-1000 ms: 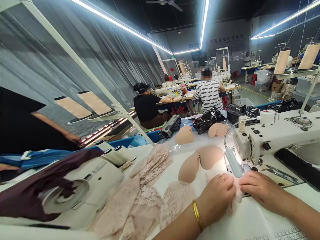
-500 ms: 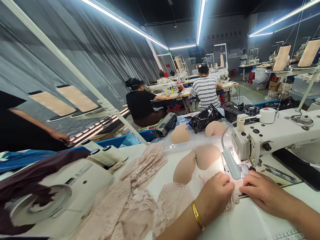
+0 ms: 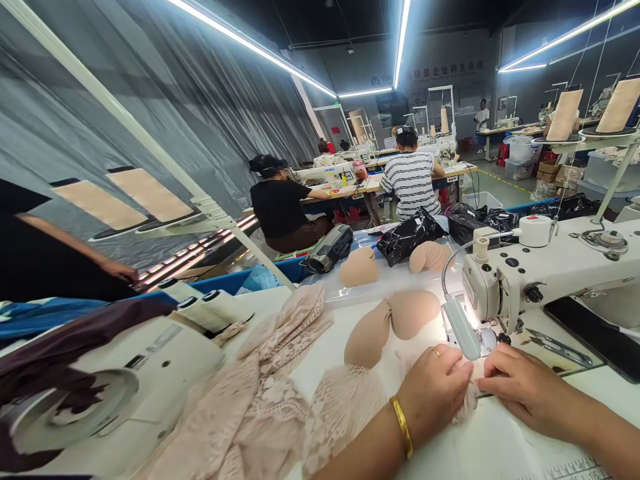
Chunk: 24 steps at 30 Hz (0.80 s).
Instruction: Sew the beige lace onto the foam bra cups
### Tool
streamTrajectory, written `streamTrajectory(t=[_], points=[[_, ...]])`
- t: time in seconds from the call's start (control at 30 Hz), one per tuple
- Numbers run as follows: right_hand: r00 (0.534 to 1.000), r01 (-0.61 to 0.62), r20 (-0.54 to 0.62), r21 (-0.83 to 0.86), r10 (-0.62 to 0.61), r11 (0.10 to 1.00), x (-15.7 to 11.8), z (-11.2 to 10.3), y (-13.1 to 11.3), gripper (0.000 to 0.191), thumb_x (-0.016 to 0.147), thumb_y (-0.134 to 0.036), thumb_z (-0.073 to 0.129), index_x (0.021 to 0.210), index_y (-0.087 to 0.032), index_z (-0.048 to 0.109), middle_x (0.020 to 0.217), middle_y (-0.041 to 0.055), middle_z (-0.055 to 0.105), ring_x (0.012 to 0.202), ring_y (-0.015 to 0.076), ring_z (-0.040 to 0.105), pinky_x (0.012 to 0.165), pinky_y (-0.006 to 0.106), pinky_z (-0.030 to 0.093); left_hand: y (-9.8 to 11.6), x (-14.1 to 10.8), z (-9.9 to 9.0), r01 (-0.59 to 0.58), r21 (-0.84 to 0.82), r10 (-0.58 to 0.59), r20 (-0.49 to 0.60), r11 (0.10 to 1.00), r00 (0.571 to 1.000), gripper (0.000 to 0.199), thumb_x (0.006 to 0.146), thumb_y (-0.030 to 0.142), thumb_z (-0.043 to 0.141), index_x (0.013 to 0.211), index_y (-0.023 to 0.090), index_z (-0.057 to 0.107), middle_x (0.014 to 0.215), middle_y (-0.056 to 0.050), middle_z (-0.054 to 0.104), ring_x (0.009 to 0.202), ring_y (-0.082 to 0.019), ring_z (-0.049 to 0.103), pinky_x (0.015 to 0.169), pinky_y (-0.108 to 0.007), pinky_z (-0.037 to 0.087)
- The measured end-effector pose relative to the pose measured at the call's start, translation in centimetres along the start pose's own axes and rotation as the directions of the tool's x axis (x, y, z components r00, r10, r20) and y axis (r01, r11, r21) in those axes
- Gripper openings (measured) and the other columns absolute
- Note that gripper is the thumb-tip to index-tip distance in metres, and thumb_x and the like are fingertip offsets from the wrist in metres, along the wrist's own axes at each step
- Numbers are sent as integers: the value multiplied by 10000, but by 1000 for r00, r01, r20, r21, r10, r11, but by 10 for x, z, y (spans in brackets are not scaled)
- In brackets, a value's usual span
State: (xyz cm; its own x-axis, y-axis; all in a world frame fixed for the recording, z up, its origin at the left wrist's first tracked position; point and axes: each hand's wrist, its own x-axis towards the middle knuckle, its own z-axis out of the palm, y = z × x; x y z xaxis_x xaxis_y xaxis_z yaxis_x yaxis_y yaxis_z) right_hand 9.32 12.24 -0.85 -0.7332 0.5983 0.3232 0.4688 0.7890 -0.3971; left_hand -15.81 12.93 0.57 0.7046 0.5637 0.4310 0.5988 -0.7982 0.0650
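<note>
My left hand (image 3: 434,387), with a gold bangle and a ring, presses down on a piece of pale pink lace fabric (image 3: 350,407) just in front of the white sewing machine (image 3: 545,270). My right hand (image 3: 520,385) lies flat on the same lace to the right, beside the needle area, which the small lamp (image 3: 460,327) lights. A beige moulded bra cup pair (image 3: 393,320) lies on the white table just behind my left hand.
A heap of pink lace (image 3: 260,400) and a second white machine (image 3: 125,373) lie to the left. More beige cups (image 3: 359,268), black bags (image 3: 407,237), scissors (image 3: 560,345) and a dark phone (image 3: 595,333) sit around. Other people sew at tables behind.
My view has shifted slightly. Both hands stay on the lace by the needle, with the fingers drawn a little closer together.
</note>
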Motion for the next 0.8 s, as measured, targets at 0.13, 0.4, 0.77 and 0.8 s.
streamTrajectory(t=[0.13, 0.4, 0.77, 0.8], points=[[1000, -25, 9, -18, 25, 1000, 2, -1, -2, 369, 1000, -27, 447, 1195, -252, 664, 996, 55, 624, 896, 227, 539, 744, 340, 490, -2, -1, 2, 1, 13, -1, -49, 1000, 999, 126, 934, 95, 548, 914, 195, 621, 787, -33, 586, 703, -203, 521, 602, -318, 418], [999, -25, 24, -51, 27, 998, 2, -2, -4, 351, 1017, -34, 414, 1182, -243, 644, 1003, 61, 618, 900, 235, 533, 728, 354, 489, -3, -1, 3, -9, -6, 9, -55, 1000, 998, 151, 928, 80, 546, 987, 175, 648, 828, -52, 622, 730, -220, 534, 619, -319, 458], [991, -129, 32, -72, 132, 989, 5, 3, 0, 347, 1034, -63, 419, 1265, -244, 605, 1015, 68, 615, 929, 269, 580, 757, 394, 503, -9, -1, 13, -63, -91, 55, -86, 994, 995, 198, 996, 127, 516, 1126, 167, 660, 940, -79, 739, 952, -258, 661, 893, -421, 520], [991, -132, 22, -83, 134, 988, 5, 5, 1, 341, 1031, -63, 419, 1252, -242, 607, 1014, 69, 616, 929, 271, 587, 755, 393, 499, -10, -1, 15, -62, -92, 55, -74, 994, 996, 184, 992, 126, 524, 1105, 170, 662, 943, -77, 744, 941, -252, 668, 887, -412, 520]])
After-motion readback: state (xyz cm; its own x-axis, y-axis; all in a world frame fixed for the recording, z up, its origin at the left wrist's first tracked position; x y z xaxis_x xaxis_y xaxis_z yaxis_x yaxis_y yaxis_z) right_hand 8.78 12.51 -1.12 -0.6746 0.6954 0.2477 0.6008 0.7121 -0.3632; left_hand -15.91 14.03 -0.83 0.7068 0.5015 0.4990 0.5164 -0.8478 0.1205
